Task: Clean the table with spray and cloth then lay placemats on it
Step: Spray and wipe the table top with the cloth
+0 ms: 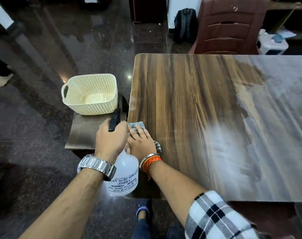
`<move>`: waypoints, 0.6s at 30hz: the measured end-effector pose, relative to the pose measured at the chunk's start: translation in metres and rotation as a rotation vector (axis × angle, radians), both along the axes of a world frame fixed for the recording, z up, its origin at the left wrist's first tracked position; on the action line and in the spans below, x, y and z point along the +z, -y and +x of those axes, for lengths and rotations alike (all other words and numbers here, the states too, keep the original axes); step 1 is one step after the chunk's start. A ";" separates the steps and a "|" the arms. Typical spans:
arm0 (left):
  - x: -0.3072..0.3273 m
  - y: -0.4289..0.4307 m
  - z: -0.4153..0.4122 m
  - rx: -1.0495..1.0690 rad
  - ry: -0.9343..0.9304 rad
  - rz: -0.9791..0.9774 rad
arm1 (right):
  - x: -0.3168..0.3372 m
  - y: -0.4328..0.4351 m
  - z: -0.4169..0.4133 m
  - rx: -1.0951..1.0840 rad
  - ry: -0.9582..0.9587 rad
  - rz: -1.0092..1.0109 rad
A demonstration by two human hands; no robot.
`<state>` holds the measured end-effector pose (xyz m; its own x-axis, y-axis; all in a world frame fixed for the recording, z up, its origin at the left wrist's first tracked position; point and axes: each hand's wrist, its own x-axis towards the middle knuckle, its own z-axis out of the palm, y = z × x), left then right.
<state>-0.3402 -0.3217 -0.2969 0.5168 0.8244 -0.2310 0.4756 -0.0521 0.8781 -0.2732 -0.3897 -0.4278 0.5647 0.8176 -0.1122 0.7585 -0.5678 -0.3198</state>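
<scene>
My left hand (pixel 110 137) grips the black trigger head of a clear spray bottle (pixel 124 176) with a printed label, held beside the table's near left corner. My right hand (pixel 141 140) presses flat on a grey checked cloth (pixel 137 125) lying on the wooden table (pixel 190 104) close to its left edge. Part of the cloth shows beyond my fingers and another part by my wrist. The table's right half looks hazy and wet. A stack of brown placemats (pixel 83 131) lies on a stool left of the table, under a basket.
A cream perforated basket (pixel 89 94) stands on the placemats. A brown plastic chair (pixel 229 26) is behind the table, with a dark backpack (pixel 184 25) beside it. A white container (pixel 271 44) sits at the far right. The floor is dark polished stone.
</scene>
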 end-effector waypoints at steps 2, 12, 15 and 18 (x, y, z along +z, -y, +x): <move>0.000 -0.020 0.017 -0.014 0.004 0.004 | 0.000 -0.025 0.038 -0.034 0.033 -0.001; -0.014 -0.089 0.088 -0.072 -0.036 0.010 | -0.007 -0.090 0.180 -0.361 0.031 0.031; -0.017 -0.078 0.115 -0.169 -0.046 -0.012 | -0.011 -0.053 0.193 -0.550 0.073 0.035; -0.017 -0.054 0.144 -0.254 -0.062 -0.019 | -0.012 0.001 0.209 -0.755 0.079 0.020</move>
